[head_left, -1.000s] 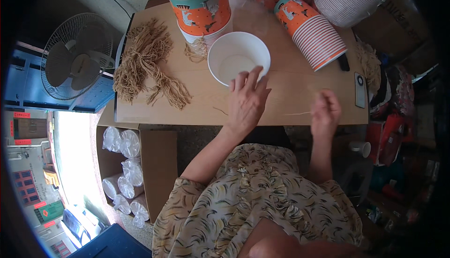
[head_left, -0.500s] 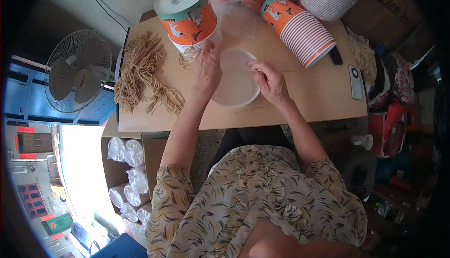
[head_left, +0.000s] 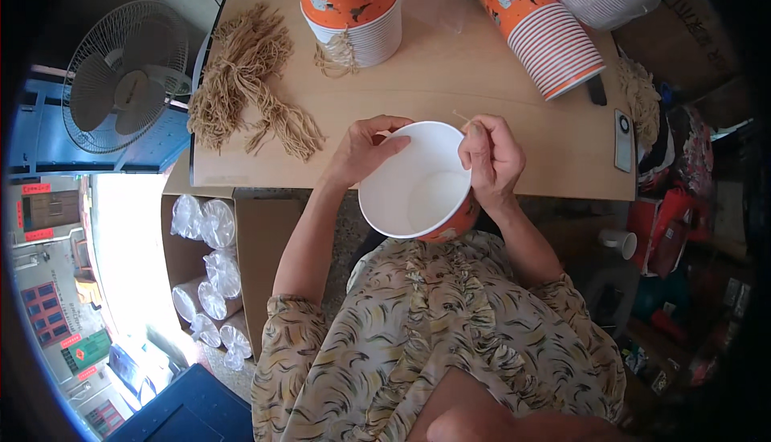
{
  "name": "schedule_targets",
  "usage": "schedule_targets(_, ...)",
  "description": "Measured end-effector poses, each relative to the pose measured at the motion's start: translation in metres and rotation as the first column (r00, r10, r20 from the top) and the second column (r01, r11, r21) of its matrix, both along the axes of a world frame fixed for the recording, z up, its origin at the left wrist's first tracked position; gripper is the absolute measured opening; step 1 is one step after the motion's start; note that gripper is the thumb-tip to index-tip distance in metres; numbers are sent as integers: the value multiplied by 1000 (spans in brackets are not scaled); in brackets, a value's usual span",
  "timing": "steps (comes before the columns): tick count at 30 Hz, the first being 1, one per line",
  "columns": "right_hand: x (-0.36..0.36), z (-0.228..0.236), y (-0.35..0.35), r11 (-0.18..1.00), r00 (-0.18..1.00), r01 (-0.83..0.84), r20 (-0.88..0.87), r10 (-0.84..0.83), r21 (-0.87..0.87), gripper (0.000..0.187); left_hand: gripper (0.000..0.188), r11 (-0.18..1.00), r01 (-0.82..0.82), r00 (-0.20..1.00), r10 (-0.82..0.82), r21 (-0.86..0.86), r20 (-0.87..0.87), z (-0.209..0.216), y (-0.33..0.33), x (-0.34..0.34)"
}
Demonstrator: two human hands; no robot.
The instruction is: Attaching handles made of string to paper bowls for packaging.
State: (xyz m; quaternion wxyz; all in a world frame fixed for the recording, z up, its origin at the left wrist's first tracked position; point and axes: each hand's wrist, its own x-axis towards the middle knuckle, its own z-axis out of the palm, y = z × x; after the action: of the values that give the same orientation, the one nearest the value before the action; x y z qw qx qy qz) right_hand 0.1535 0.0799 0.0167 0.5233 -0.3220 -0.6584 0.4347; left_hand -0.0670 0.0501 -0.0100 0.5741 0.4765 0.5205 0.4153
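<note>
One white-lined paper bucket (head_left: 418,181), tilted, at the table (head_left: 554,149)'s near edge. Left hand (head_left: 357,153): thumb inside, clamped on the rim. Right hand (head_left: 494,157): fingers together beside the rim, apparently pinching tan string (head_left: 466,120). Step, seemingly: working string at the wall; next move calls for steady rim.

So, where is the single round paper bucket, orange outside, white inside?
In the head view, the bucket is slightly right of centre, between the left hand and right hand, by the near edge of the tan table.
</note>
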Motion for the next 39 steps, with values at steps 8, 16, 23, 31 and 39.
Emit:
schedule_targets(8,-10,3,-4,998,996,32,-76,-37,-62,14,24,999,22,999,-24,-43,-34,-12,0,0)
schedule_targets(16,-7,-3,-5,995,993,-10,-115,-1,-98,16,20,999,28,997,-26,28,-76,-16,3,7)
schedule_targets(23,-6,-5,-11,995,992,-16,-126,3,-103,17,17,999,16,999,-15,28,-45,-14,3,10)
schedule_targets(31,-2,-5,-16,997,992,2,-126,-11,-75,17,13,999,46,999,-46,8,-4,-18,3,9)
schedule_targets(39,-1,-15,-16,989,990,-19,-143,-2,-148,19,15,999,51,993,-52,-9,-103,-23,-6,5)
